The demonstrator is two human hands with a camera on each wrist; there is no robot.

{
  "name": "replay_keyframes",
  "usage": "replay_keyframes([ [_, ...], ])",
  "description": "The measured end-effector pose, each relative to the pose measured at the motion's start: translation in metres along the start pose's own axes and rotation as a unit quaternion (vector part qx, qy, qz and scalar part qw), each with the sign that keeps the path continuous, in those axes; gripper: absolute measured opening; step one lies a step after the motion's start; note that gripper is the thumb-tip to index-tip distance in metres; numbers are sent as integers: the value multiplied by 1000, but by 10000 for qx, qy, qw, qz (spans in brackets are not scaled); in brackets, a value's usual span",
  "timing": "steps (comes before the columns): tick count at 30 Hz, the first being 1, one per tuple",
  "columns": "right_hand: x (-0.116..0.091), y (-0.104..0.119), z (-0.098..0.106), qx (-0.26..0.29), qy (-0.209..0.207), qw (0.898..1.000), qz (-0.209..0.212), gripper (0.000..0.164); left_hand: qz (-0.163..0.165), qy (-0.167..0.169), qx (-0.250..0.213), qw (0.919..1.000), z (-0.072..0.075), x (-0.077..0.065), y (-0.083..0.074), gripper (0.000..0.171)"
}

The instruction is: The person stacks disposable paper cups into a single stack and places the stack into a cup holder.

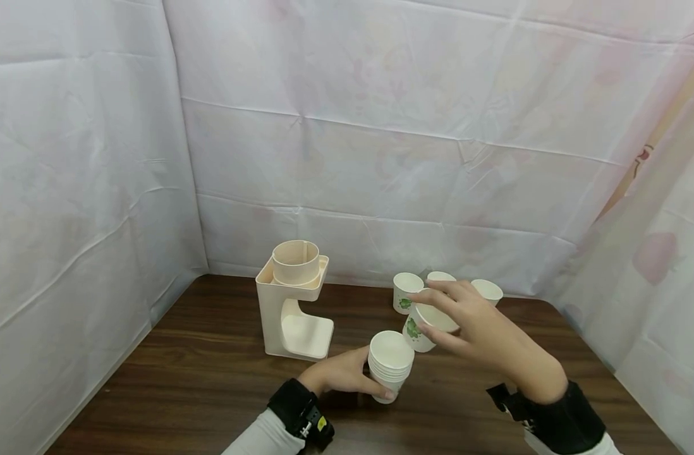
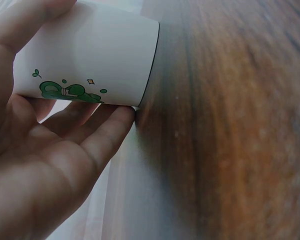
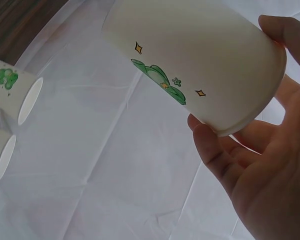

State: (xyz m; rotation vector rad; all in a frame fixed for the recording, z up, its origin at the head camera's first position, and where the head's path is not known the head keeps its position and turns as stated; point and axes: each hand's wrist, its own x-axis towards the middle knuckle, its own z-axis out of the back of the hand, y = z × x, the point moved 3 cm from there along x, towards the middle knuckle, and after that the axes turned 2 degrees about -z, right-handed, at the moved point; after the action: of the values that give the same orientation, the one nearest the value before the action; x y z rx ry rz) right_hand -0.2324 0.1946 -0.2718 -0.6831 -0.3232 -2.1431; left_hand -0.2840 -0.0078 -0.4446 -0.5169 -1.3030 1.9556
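Note:
My left hand [image 1: 347, 371] grips a stack of white paper cups [image 1: 390, 363] low on its side, with the stack upright on or very near the table. Several nested rims show at its top. In the left wrist view, fingers and thumb go round the lowest cup [image 2: 97, 55], which bears a green print. My right hand [image 1: 472, 322] pinches a single paper cup [image 1: 420, 333] by its rim, just behind and right of the stack. That cup leans a little, and the right wrist view shows a green print and small stars on its wall [image 3: 200, 60].
Left of the stack stands a cream plastic stand [image 1: 273, 322] with a round open tube [image 1: 296, 272] on top and a flat base. More paper cups stand behind my right hand, including a left one [image 1: 402, 297] and a right one [image 1: 488, 291]. White cloth [image 1: 347, 170] hangs behind the wooden table [image 1: 210, 373].

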Motion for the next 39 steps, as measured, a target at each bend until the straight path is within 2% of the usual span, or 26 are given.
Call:
replay_keyframes([
  [4,3,5,-4,39,63,10000,43,48,5,49,3,10000,0,0,1,70],
  [13,6,13,-16,128,224,9993,-260,43,-99,120,37,9999,0,2,1,67],
  [24,8,20,-31,274,162,9995,51,41,-143,160,69,9997,0,2,0,65],
  [33,4,22,-46,296,489,9984,-44,40,-47,120,157,9998,1,2,0,62],
  [39,1,21,-59,286,708,9967,-284,40,-66,57,210,9997,0,2,-1,64],
])
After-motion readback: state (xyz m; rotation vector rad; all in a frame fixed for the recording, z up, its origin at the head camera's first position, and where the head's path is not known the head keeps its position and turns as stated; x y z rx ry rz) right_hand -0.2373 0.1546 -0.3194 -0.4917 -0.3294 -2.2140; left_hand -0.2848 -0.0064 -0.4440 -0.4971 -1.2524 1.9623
